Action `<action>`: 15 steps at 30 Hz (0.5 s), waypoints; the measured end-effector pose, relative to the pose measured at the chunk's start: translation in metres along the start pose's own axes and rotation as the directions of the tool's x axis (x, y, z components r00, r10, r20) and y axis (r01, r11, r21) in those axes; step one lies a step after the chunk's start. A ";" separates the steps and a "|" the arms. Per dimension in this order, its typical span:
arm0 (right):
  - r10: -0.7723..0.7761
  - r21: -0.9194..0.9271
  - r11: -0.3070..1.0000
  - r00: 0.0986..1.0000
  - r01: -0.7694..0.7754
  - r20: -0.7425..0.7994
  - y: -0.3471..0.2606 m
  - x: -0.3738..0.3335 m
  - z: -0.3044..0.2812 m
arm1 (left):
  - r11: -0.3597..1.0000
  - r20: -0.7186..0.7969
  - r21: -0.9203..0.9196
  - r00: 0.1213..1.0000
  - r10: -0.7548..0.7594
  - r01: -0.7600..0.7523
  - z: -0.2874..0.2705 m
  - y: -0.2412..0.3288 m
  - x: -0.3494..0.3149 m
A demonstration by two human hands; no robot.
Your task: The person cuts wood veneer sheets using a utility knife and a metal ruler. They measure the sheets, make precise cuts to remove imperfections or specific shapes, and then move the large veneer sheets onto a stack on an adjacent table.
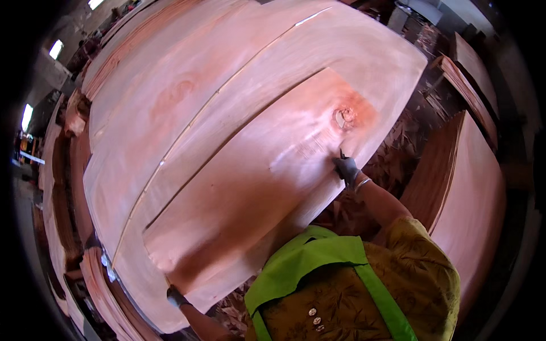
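Fingers point(338, 161) dark-gloved, left hand point(177, 297) and right hand point(346, 170) at 1 wood sheet point(250, 176)

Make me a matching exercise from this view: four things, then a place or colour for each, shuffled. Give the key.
Things:
1. Left hand
2. Right hand
3. Apron
4. Knot mark

Places and colours:
A. Bright green
B. On the face of the smaller wood sheet, near its upper right end
C. At that sheet's lower left corner
D. At that sheet's long near edge, toward its right end

Pairs: 1-C, 2-D, 3-A, 4-B
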State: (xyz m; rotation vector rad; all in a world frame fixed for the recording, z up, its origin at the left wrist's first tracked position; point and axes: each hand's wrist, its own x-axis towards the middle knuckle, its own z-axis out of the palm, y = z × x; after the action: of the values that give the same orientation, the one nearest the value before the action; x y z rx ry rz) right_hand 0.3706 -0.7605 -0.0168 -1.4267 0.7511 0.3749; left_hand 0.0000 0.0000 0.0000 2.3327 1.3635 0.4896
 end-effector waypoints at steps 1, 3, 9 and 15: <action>0.036 0.058 0.998 0.998 -0.039 0.047 0.017 -0.002 0.006 | 0.999 -0.017 0.032 1.000 -0.002 0.003 -0.026 -0.001 0.000; -0.034 -0.033 0.999 0.998 0.032 -0.062 -0.052 0.007 -0.029 | 0.996 0.066 0.050 0.995 -0.073 0.069 0.073 -0.030 -0.088; -0.068 0.179 0.984 0.919 -0.003 0.388 -0.005 0.028 -0.004 | 0.874 0.091 0.304 0.925 0.369 -0.379 0.014 -0.034 -0.027; 0.069 0.052 0.994 0.933 -0.093 0.353 0.025 0.037 -0.021 | 0.921 -0.102 0.346 0.983 -0.154 0.180 -0.021 0.102 -0.050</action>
State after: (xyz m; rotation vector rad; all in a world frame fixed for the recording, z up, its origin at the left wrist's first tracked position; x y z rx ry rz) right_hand 0.3760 -0.7846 -0.0600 -1.2228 0.5253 0.6440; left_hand 0.0424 -0.0867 0.0635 2.4618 1.7964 0.2972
